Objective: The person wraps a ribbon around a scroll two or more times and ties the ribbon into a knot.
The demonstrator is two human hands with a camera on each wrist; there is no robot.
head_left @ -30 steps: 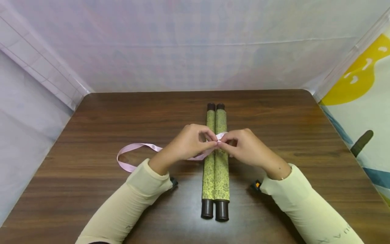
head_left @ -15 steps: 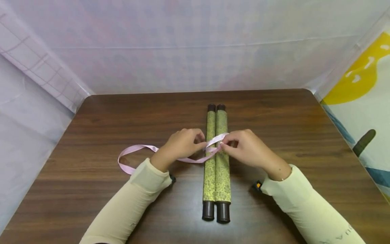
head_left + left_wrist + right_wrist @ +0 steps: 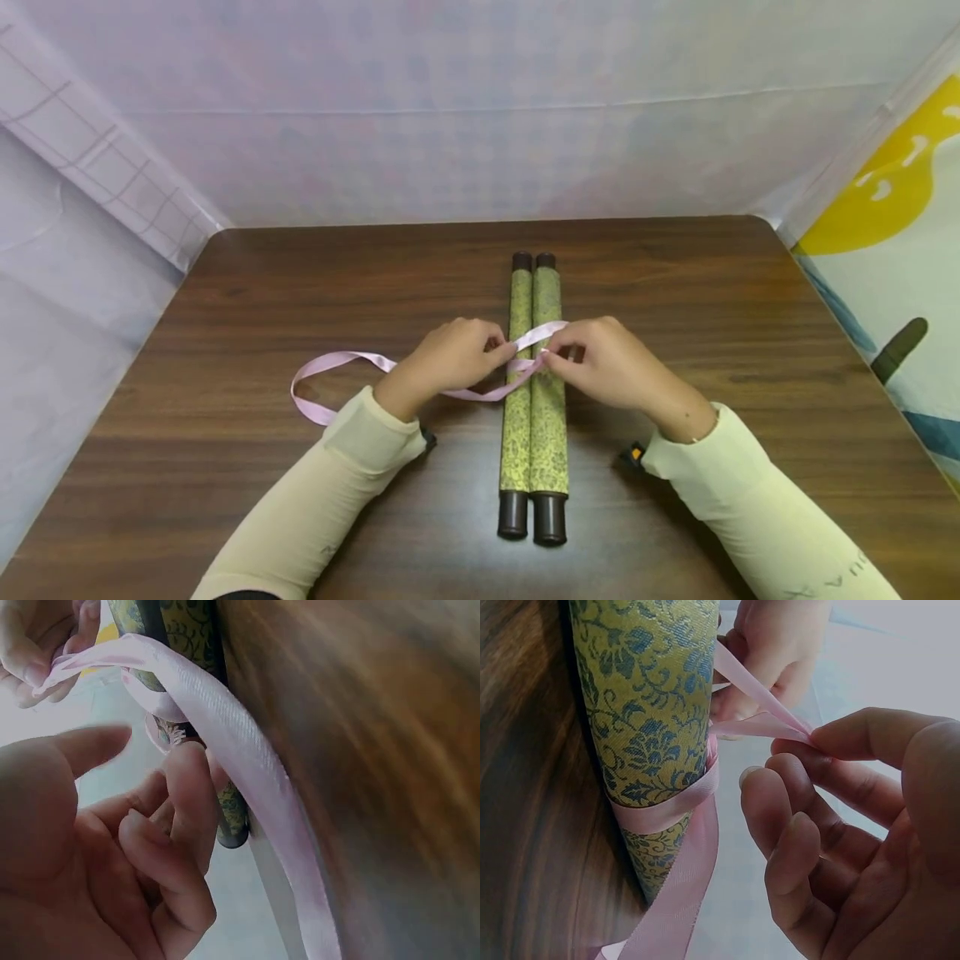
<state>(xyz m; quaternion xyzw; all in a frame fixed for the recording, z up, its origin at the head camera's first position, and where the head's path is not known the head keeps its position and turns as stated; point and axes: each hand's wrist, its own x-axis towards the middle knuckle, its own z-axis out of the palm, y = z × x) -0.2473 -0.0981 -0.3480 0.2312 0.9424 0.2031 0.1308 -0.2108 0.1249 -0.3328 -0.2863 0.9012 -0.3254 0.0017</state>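
Pink ribbon (image 3: 486, 397) crosses two patterned rolls (image 3: 549, 433).

Rolls lie side by side near the middle of the table (image 3: 300, 283), long axis running from near edge toward far edge; hands flank them, about equally near. Right hand (image 3: 602, 363) pinches ribbon between thumb and forefinger, raised over the rolls. Left hand (image 3: 452, 358) opposite, fingers loosely bent; cannot tell whether it grips ribbon.

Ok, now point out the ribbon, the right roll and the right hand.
Ribbon (image 3: 232, 731), left wrist view: the wide slanting stretch.
Right roll (image 3: 549, 442), head view: the patterned cover, nearer half.
Right hand (image 3: 602, 360), head view: the back, below the knuckles.
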